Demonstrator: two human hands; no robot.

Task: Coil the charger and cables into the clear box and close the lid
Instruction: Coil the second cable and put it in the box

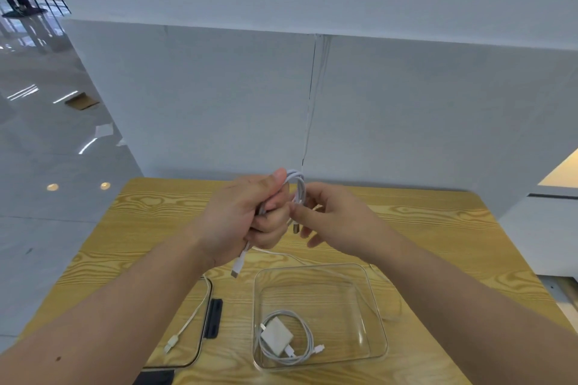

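No text, brand, number or sign can be read in the head view. The charger [276, 336] in the clear box [328, 306] and the white cable [299, 187] show only plain surfaces; any marking on them is too small to tell.

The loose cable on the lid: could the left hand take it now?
Probably not yet. The left hand grips the half-coiled cable, so its fingers are occupied. The path itself looks free: nothing covers the loose cable, which lies left of the clear box.
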